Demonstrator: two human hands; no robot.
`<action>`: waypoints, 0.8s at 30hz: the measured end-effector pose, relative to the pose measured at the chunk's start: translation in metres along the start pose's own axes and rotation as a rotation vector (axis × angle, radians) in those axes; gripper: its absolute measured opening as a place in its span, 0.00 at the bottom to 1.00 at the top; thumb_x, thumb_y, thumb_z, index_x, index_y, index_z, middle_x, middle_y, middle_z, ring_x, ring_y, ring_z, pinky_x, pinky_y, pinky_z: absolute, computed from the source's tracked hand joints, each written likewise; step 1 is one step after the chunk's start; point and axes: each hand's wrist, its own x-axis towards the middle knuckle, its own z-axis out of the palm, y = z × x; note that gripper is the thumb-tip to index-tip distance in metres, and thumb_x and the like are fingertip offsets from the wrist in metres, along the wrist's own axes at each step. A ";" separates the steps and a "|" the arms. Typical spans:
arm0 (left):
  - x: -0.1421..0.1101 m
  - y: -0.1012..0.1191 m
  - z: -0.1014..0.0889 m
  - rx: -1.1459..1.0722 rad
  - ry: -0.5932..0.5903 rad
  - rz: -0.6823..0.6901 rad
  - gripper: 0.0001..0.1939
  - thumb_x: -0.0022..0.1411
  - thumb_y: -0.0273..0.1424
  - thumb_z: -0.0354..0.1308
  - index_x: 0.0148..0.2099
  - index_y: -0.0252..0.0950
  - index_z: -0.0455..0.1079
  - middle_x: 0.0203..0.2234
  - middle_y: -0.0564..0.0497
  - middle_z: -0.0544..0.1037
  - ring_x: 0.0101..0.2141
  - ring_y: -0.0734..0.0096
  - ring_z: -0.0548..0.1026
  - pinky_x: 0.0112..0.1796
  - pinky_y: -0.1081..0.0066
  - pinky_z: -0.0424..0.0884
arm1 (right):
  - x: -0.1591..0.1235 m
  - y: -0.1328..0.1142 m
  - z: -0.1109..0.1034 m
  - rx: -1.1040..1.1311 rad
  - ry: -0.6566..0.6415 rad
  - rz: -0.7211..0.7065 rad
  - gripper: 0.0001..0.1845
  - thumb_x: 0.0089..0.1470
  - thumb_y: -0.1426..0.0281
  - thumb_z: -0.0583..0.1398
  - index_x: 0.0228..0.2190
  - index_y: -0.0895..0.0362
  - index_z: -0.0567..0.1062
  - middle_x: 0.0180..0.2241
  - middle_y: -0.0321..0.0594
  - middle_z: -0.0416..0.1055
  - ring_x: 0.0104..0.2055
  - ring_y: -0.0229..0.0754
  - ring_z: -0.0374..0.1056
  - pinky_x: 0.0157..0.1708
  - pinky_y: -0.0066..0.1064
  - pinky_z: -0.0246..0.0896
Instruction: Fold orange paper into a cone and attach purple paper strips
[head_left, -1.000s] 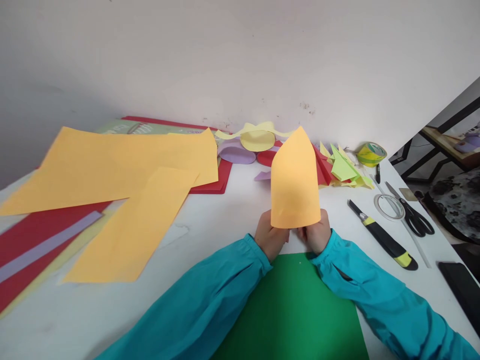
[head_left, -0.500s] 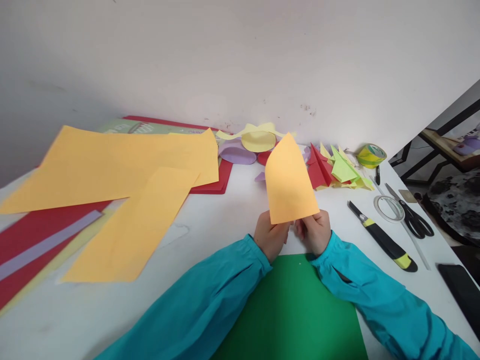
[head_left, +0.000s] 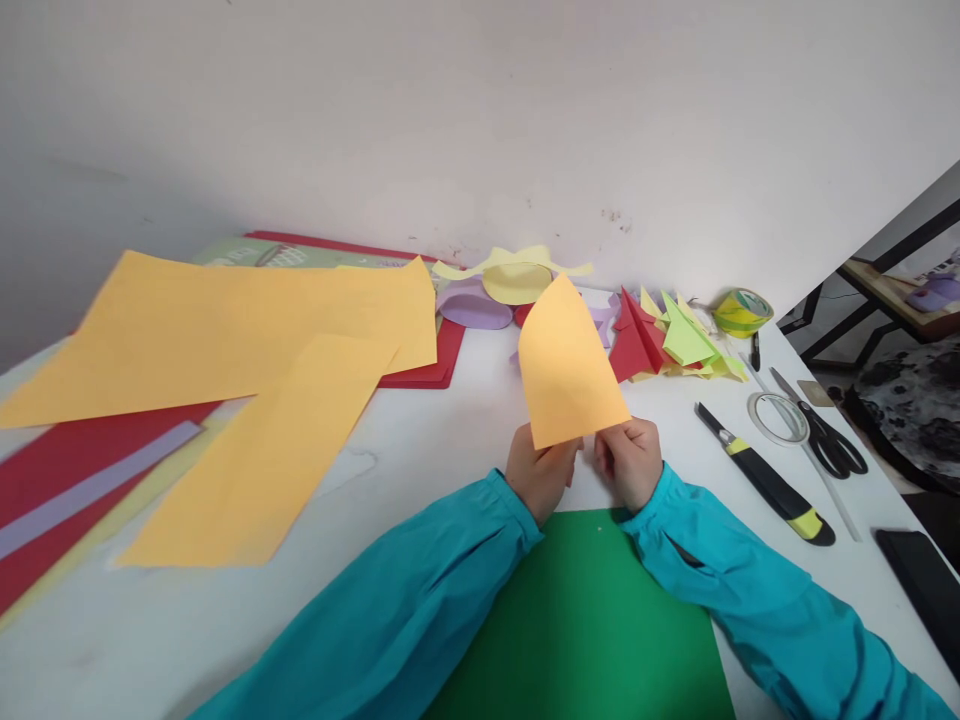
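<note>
Both of my hands hold a small orange sheet of paper (head_left: 570,365) by its lower edge, its pointed, curved end turned up and away. My left hand (head_left: 541,472) pinches the lower left corner, and my right hand (head_left: 631,460) is closed at the lower right corner. The thumbs and fingertips are partly hidden behind the paper. Under my wrists lies a green sheet (head_left: 592,620) on the white table (head_left: 435,460).
Large orange paper pieces (head_left: 225,340) and red sheets (head_left: 442,360) spread leftward. Folded paper shapes (head_left: 637,340) and yellow tape (head_left: 742,312) stand by the wall. A utility knife (head_left: 765,480), a clear tape roll (head_left: 778,418), scissors (head_left: 829,440) and a black phone-like slab (head_left: 922,580) lie right.
The orange paper in my hands has shifted slightly left and tilted a little more to the left. Both hands stay closed at its lower edge.
</note>
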 end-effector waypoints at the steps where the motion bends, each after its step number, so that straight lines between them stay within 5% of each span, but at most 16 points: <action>1: -0.001 0.001 0.000 0.000 0.003 -0.010 0.12 0.48 0.29 0.48 0.15 0.37 0.59 0.04 0.60 0.57 0.09 0.79 0.57 0.14 0.75 0.54 | 0.000 0.000 0.000 0.013 -0.005 0.007 0.18 0.46 0.69 0.53 0.09 0.57 0.62 0.07 0.29 0.55 0.11 0.30 0.49 0.12 0.24 0.42; 9: 0.000 0.002 0.001 0.023 -0.107 0.018 0.13 0.48 0.30 0.47 0.13 0.37 0.57 0.04 0.59 0.57 0.10 0.79 0.58 0.14 0.75 0.54 | -0.001 -0.013 0.003 0.010 -0.013 -0.011 0.19 0.42 0.70 0.53 0.05 0.55 0.58 0.05 0.29 0.50 0.09 0.30 0.45 0.11 0.24 0.38; 15: -0.002 0.005 0.003 0.000 -0.002 -0.026 0.12 0.49 0.31 0.48 0.16 0.37 0.58 0.03 0.61 0.56 0.08 0.80 0.56 0.13 0.76 0.52 | 0.001 -0.003 0.001 -0.003 0.033 0.024 0.17 0.45 0.66 0.56 0.10 0.57 0.63 0.07 0.29 0.56 0.10 0.30 0.49 0.11 0.24 0.40; 24: 0.000 0.005 0.001 0.052 -0.084 0.019 0.14 0.48 0.29 0.45 0.13 0.37 0.56 0.03 0.60 0.56 0.09 0.79 0.57 0.13 0.76 0.54 | 0.000 -0.005 0.003 0.019 0.015 0.010 0.16 0.43 0.70 0.54 0.08 0.57 0.62 0.06 0.28 0.54 0.10 0.29 0.47 0.11 0.24 0.39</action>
